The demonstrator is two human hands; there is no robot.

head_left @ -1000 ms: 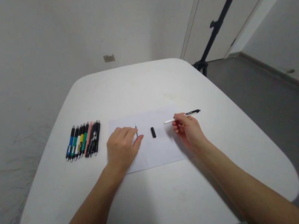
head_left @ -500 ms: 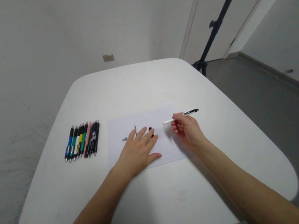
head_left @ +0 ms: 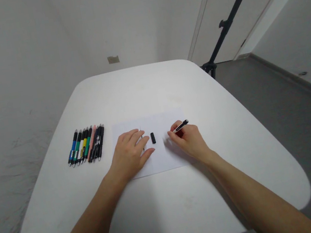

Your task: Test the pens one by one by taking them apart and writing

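My right hand (head_left: 189,138) pinches a white pen barrel with a black clip (head_left: 182,125), held slantwise over the right part of a white sheet of paper (head_left: 162,159). My left hand (head_left: 130,152) lies open on the left part of the sheet, fingers spread. Under and between its fingers runs a thin dark pen refill (head_left: 144,150), partly covered. A short black tube, like a pen grip (head_left: 152,138), stands apart on the paper between both hands. No small grey tip shows; my left hand covers that spot.
A row of several pens (head_left: 86,144) in mixed colours lies left of the paper on the white table (head_left: 145,90). Beyond the table's right edge stands a black pole on a stand (head_left: 223,29), before a door. A wall is behind the table.
My left hand has slid left, uncovering the black tube and covering the grey tip. My right hand has turned the barrel steeper and brought it slightly left.
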